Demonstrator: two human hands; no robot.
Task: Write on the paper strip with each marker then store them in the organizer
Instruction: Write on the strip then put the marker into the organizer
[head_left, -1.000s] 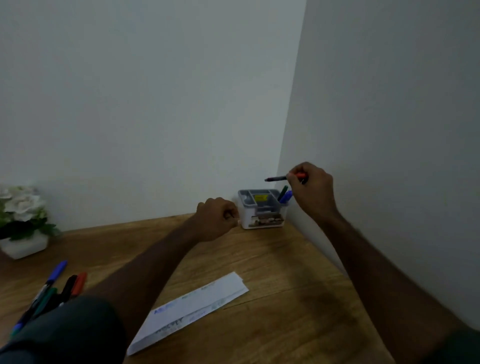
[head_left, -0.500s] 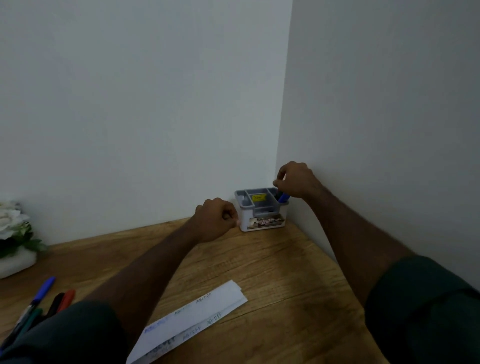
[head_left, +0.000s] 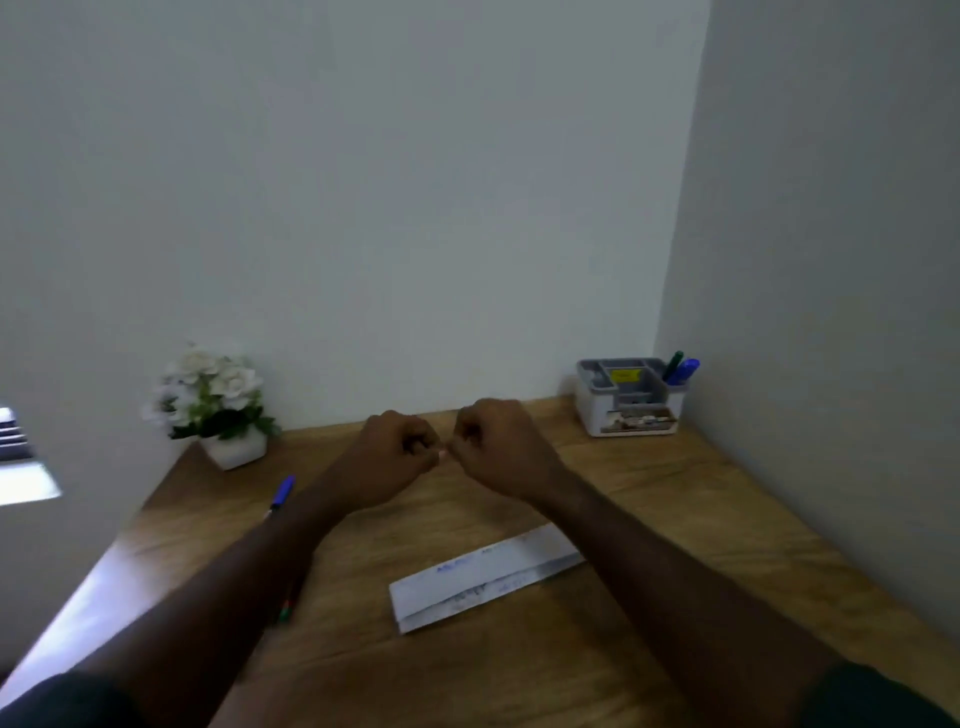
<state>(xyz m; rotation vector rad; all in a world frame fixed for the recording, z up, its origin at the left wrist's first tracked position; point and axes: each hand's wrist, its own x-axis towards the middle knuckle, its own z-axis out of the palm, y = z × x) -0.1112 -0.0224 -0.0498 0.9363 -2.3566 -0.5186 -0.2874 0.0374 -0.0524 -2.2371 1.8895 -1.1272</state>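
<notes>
A: Where do the unused markers lie from the hands?

B: Toward the surface's (head_left: 675, 545) left edge, nearer the left hand (head_left: 387, 460). The 1 plainly visible blue marker (head_left: 282, 492) points at the far edge.

A: And the rest?

B: 1 paper strip (head_left: 485, 577) mid-surface, 1 organizer (head_left: 628, 397) in the far-right corner holding 2 markers (head_left: 680, 366). Left and right hand (head_left: 501, 447) are clenched, knuckles nearly touching; whether they hold anything, I cannot tell.

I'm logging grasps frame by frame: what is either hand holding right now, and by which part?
Nothing that shows. The left hand and right hand hover curled, nearly touching, above the table; the markers in view sit untouched.
</notes>
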